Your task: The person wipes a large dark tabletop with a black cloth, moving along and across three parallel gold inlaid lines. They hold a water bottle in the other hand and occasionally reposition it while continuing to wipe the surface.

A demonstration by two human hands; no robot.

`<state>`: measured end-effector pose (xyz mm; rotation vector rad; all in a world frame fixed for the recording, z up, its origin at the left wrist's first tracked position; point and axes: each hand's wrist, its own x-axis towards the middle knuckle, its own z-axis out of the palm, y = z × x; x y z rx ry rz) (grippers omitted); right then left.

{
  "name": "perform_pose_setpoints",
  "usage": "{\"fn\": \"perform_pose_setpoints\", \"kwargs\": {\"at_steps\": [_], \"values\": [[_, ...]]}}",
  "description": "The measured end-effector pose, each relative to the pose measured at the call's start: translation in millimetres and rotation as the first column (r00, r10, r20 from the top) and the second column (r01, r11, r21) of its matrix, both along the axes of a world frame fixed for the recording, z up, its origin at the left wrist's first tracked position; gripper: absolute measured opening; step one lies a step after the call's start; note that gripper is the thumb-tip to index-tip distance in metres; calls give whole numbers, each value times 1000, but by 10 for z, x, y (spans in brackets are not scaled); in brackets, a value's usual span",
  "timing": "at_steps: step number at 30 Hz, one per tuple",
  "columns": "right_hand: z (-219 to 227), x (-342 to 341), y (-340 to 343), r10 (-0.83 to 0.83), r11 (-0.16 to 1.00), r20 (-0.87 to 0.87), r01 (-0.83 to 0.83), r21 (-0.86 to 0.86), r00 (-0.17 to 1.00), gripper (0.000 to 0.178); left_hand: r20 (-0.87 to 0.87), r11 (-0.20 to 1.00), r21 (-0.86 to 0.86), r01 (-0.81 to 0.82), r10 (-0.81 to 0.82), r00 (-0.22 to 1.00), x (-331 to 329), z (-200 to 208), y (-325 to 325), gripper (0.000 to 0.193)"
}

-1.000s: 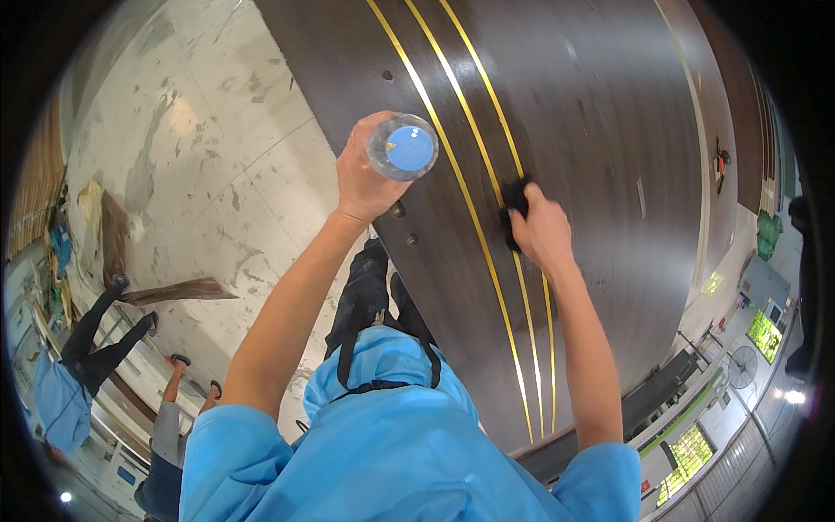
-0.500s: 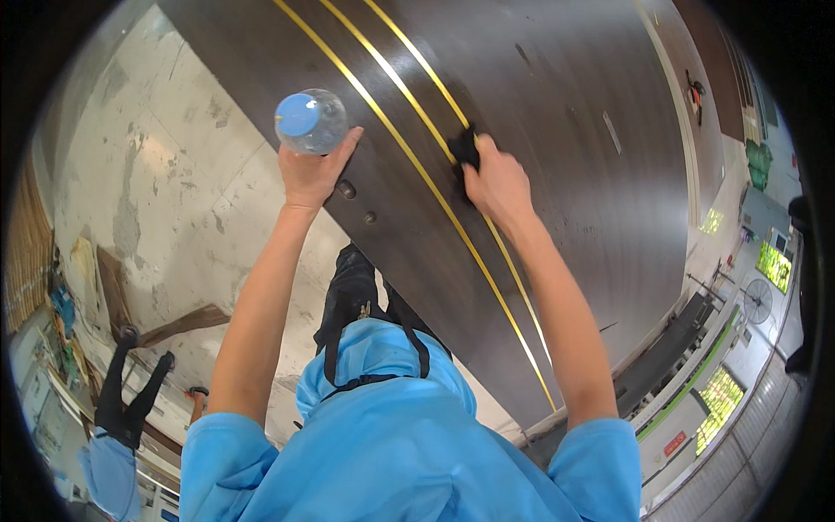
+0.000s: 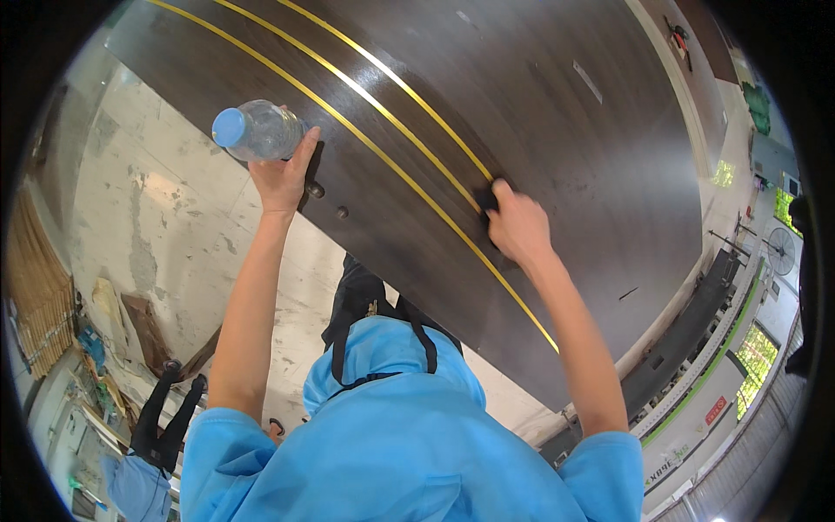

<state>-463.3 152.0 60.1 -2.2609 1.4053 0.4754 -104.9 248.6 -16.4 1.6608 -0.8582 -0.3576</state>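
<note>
A dark brown wood-grain panel (image 3: 600, 235) with gold stripes (image 3: 374, 87) spans the view ahead of me. My left hand (image 3: 283, 178) grips a clear plastic bottle (image 3: 271, 130) with a blue cap, tilted at the panel's near left edge. Two round holes or knobs lie in the panel just beside that hand. Farther right, my right hand (image 3: 519, 228) presses a black cloth (image 3: 487, 198) onto the stripes. Its fingers are closed round the cloth, which is partly hidden under them.
Left of the panel is a worn pale floor (image 3: 174, 217) with brown scraps (image 3: 148, 331). Another person (image 3: 143, 470) stands at lower left near stacked boards (image 3: 39, 296). A long machine (image 3: 696, 374) runs along the right; a red-and-black tool (image 3: 678, 39) lies at far right.
My right hand with the black cloth has slid toward me and slightly right along the stripes. The bottle in my left hand has shifted left and tipped further over. The whole view has turned.
</note>
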Motion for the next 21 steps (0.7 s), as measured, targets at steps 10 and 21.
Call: {"fn": "perform_pose_setpoints", "kwargs": {"at_steps": [10,21], "values": [[136,-428,239,-107,993,-41,109,51,993,32,-23,990,115,78,-75,997,65,65,50,44],[-250,418,112,-158,964,280,209,-165,947,31,99,997,75,23,-30,995,56,27,4,39]]}}
